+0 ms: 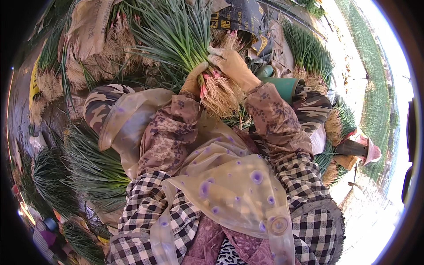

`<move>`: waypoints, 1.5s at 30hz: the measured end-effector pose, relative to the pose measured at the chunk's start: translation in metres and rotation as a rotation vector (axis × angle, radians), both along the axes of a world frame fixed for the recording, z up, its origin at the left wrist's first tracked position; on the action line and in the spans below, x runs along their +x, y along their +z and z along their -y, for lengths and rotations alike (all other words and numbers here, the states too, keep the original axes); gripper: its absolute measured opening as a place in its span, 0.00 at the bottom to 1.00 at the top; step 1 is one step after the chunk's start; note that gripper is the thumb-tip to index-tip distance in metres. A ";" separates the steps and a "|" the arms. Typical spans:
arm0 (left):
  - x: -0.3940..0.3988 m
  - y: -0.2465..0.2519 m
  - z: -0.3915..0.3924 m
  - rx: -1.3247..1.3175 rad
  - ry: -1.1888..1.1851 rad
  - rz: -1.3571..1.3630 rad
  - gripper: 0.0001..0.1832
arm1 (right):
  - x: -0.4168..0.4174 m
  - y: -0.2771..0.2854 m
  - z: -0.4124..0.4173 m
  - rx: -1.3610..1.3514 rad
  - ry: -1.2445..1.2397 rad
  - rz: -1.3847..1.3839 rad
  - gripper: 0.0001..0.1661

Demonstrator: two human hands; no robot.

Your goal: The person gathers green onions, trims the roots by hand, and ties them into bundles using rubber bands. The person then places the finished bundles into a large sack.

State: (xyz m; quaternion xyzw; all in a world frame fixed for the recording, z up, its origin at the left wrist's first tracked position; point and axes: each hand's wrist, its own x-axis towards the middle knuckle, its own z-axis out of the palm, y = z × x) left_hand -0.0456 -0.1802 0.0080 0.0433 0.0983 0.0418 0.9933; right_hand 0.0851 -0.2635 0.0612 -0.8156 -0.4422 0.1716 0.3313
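Observation:
A thick bunch of green onions point(185, 43) fans out in front of me, leaves pointing away and pale, hairy roots point(222, 99) hanging toward my lap. My gloved left hand point(195, 78) is wrapped around the stems just above the pinkish bulbs. On the bunch's other side, my gloved right hand point(230, 64) rests its fingers against the stems and bulbs. Its palm is turned away, so its exact hold is hidden. Below the roots, a translucent plastic apron point(228, 179) with purple dots covers my lap.
More root-on onion bunches lie at the upper left point(119, 43), left point(96, 169) and upper right point(308, 53). Printed black sacking point(237, 16) lies beyond my hands. A green rubber boot point(281, 86) is by my right forearm. Another person's pink hat point(372, 151) shows far right.

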 end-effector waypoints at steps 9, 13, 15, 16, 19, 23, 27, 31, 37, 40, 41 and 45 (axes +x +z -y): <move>-0.007 0.098 -0.020 0.444 0.138 0.232 0.27 | 0.011 0.044 0.072 0.445 -0.012 -0.793 0.29; -0.017 0.133 -0.058 0.689 0.316 0.334 0.28 | 0.018 0.055 0.086 0.235 0.041 -0.556 0.23; -0.026 0.159 -0.097 0.771 0.418 0.210 0.27 | 0.050 0.046 0.085 0.123 0.047 -0.371 0.19; -0.027 0.163 -0.111 0.803 0.478 0.153 0.27 | 0.053 0.053 0.085 0.040 0.048 -0.234 0.19; -0.037 0.177 -0.155 0.874 0.616 0.062 0.26 | 0.061 0.118 0.102 0.357 -0.013 -0.637 0.43; -0.038 0.175 -0.175 0.860 0.574 0.151 0.26 | 0.089 0.149 0.187 0.646 -0.094 -0.047 0.24; -0.029 0.161 -0.162 0.807 0.466 0.238 0.25 | 0.111 0.160 0.266 0.469 -0.392 -0.060 0.22; -0.015 0.154 -0.145 0.769 0.377 0.309 0.24 | 0.135 0.147 0.283 0.455 -0.819 -0.277 0.25; 0.000 0.182 -0.128 0.790 0.326 0.315 0.29 | 0.219 0.085 0.222 0.308 -0.404 -0.577 0.16; 0.030 0.177 -0.129 0.839 0.239 0.281 0.36 | 0.249 0.060 0.160 0.023 -0.228 -0.403 0.15; 0.037 0.175 -0.132 0.822 0.210 0.247 0.37 | 0.267 0.048 0.148 -0.156 -0.106 -0.254 0.15; 0.049 0.157 -0.141 0.753 0.169 0.052 0.39 | 0.287 0.016 0.080 -0.579 0.036 0.077 0.33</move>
